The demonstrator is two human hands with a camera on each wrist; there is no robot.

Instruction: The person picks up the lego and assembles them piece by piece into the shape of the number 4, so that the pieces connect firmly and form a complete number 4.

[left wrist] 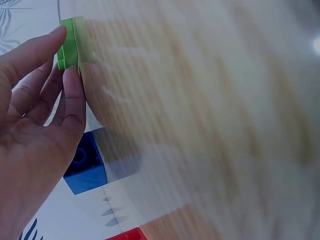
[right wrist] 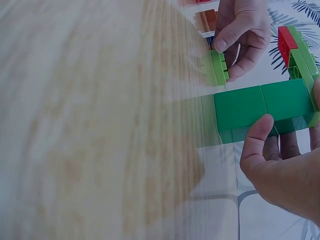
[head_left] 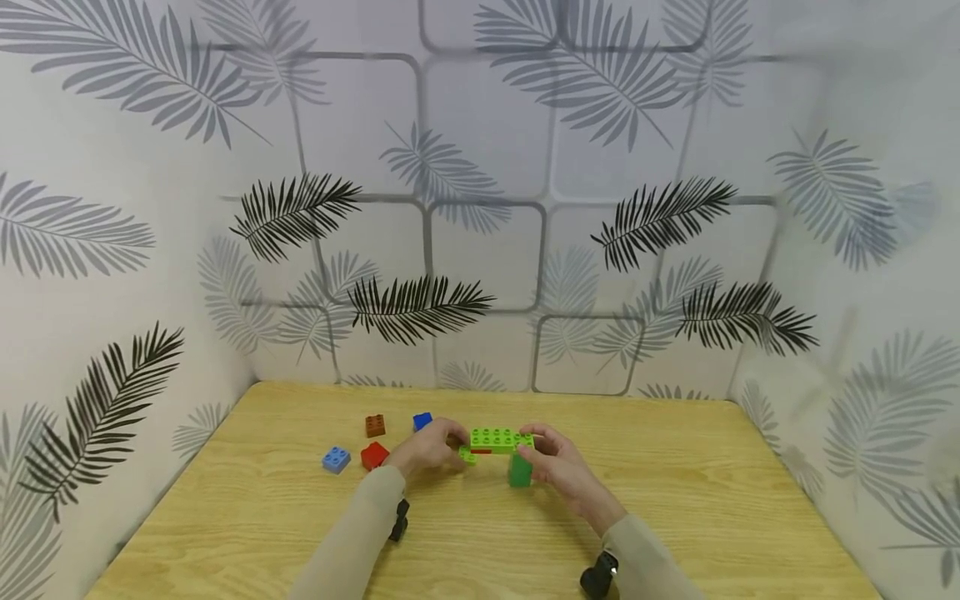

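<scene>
My left hand (head_left: 431,446) pinches a small light green brick (left wrist: 70,47) between thumb and fingers, low over the table. Two dark green bricks (right wrist: 264,104) stand stacked as an upright column on the tabletop. A long light green brick (head_left: 492,439) lies across the column's top and juts out to the left. Under its overhanging end sits a red brick (right wrist: 286,42). My right hand (head_left: 564,473) grips this structure from the right, thumb on the near side and fingers behind, partly hidden. The small brick is just left of the column, below the overhang.
Left of my left hand lie a brown brick (head_left: 375,426), a light blue brick (head_left: 336,460) and a red brick (head_left: 374,455). A darker blue brick (head_left: 422,421) is just behind that hand. Leaf-patterned walls enclose the wooden table (head_left: 660,467) at the back and sides.
</scene>
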